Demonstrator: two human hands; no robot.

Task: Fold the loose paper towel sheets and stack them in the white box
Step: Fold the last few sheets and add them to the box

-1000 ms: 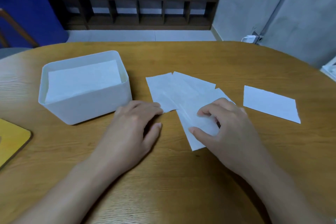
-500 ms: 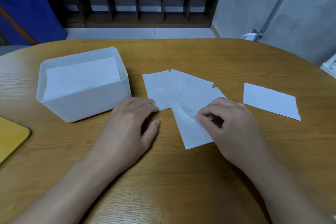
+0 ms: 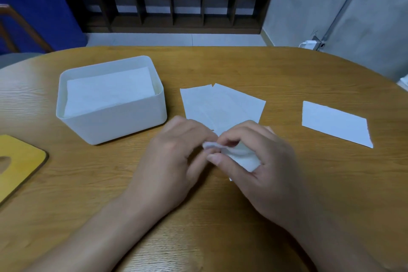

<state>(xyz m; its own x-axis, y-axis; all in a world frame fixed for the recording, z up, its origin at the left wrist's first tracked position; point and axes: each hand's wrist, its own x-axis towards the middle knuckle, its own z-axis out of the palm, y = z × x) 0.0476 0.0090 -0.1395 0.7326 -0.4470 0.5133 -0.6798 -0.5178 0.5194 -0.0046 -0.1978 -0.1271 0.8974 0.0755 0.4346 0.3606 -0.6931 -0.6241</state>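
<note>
The white box (image 3: 123, 125) stands left of centre on the wooden table, with folded paper towels (image 3: 108, 90) stacked inside it. Two loose sheets (image 3: 223, 105) lie overlapped just right of the box. A third sheet (image 3: 242, 157) is lifted off the table, crumpled between both hands. My right hand (image 3: 262, 168) pinches it between thumb and curled fingers. My left hand (image 3: 174, 157) meets it from the left, its fingertips on the sheet's lifted corner. Another single sheet (image 3: 335, 123) lies flat at the right.
A yellow board (image 3: 17, 161) lies at the table's left edge. Beyond the table's far edge (image 3: 198, 47) stand a dark wooden shelf unit and a grey wall with a plugged-in charger (image 3: 311, 44). A blue panel and a chair frame are at the far left.
My right hand has picked the nearest sheet up off the table. My left hand moved right from beside the box and joined it at the sheet's corner.
</note>
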